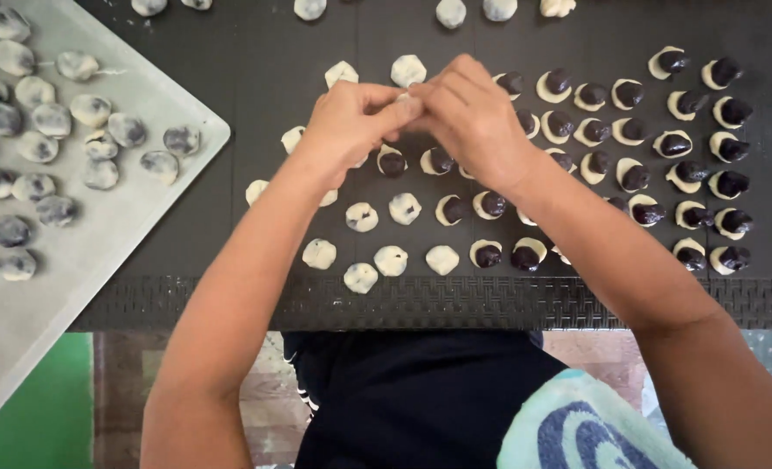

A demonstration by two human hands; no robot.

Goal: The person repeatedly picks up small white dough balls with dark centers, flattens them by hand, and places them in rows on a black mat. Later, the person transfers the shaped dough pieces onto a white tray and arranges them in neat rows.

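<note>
Your fingers (pixel 408 108) hide whatever they pinch (dough, perhaps); the tray (pixel 21 321) runs off the table's left edge.

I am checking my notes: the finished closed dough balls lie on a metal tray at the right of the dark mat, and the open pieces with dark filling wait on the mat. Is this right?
Not quite: the head view shows the tray with the closed dough balls at the left of the dark mat, not the right. The open pieces with dark filling do wait on the mat.
</note>
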